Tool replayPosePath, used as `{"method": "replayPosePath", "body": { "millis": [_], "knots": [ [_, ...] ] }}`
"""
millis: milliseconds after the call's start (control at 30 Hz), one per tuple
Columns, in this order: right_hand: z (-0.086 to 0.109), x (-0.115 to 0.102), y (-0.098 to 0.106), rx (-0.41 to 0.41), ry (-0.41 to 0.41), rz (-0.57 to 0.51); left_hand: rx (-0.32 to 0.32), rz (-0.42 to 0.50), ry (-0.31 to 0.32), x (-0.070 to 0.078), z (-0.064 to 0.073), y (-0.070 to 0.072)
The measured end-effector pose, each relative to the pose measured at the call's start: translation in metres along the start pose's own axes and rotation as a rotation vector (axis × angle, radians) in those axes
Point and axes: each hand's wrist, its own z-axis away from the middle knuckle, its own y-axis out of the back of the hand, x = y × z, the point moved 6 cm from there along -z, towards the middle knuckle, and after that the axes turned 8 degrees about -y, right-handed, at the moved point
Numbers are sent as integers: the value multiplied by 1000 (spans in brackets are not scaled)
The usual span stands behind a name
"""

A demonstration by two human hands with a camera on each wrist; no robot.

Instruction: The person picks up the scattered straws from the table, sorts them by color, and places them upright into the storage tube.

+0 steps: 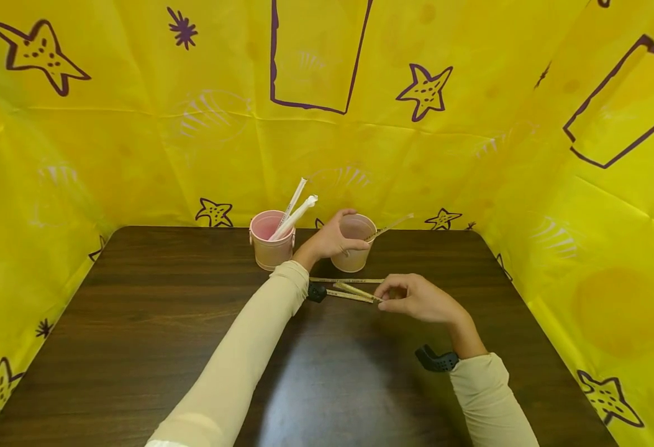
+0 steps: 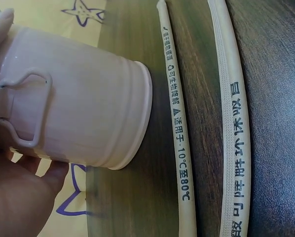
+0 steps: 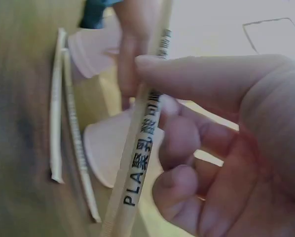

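My left hand [image 1: 338,239] grips a small pink bucket [image 1: 351,262] by its rim and side; the left wrist view shows the bucket's wire handle folded against its wall [image 2: 88,98]. One paper-wrapped straw [image 1: 390,226] leans out of this bucket to the right. Between thumb and fingers, my right hand [image 1: 422,299] pinches another paper-wrapped straw [image 3: 142,143], printed with "PLA" and Chinese characters. The held straw is raised above the table. Two more wrapped straws lie on the tabletop below the bucket, a farther straw [image 1: 354,280] and a nearer straw [image 1: 349,296].
A second pink bucket [image 1: 271,251] stands to the left, with two white-wrapped straws [image 1: 295,214] leaning out of it. The dark wooden table [image 1: 164,347] meets yellow patterned cloth [image 1: 136,155] at its back and sides. Each wrist wears a black camera mount [image 1: 435,360].
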Motion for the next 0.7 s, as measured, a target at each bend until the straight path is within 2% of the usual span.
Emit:
{"method": "replayPosePath", "body": {
  "millis": [267, 433, 567, 700],
  "knots": [
    [1, -7, 25, 232, -26, -59, 4, -3, -7, -1, 0, 0],
    [2, -10, 38, 444, -37, -147, -3, 11, -3, -2, -1, -1],
    [5, -14, 51, 634, -11, -342, -5, 39, -5, -1, -1, -1],
    [8, -17, 64, 799, 78, -644, -2, 54, -4, 0, -1, -1]
  ]
}}
